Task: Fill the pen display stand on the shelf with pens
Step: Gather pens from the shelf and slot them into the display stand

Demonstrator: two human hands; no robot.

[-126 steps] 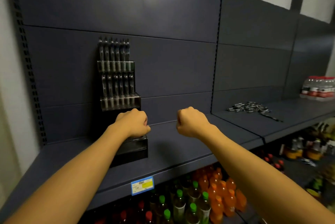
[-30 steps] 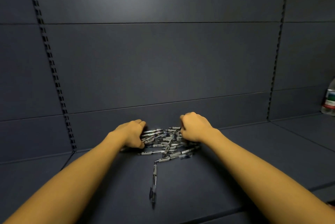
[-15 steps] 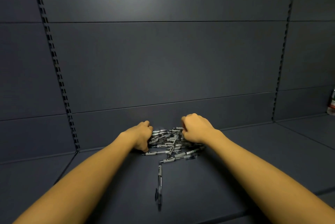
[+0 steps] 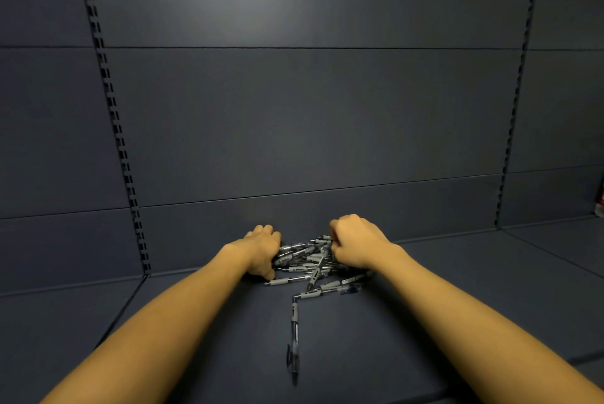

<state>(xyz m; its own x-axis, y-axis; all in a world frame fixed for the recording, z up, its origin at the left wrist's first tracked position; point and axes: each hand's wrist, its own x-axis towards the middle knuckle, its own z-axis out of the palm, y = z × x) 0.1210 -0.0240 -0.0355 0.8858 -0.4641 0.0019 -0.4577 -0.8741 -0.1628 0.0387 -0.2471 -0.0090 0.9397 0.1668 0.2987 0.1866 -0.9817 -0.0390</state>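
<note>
Pens: a messy pile of pens (image 4: 310,261) lies on the dark shelf (image 4: 457,289), near the back wall (image 4: 294,109).
Left hand: the left hand (image 4: 261,251) curls its fingers round pens at the pile's left side.
Right hand: the right hand (image 4: 354,245) curls round pens on the right.
Lone pen: one pen (image 4: 294,341) lies alone, nearer the front.

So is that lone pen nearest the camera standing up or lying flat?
Lying flat. The lone pen rests lengthwise on the shelf, apart from the pile of pens, pointing roughly toward the camera; neither hand touches it.
</note>
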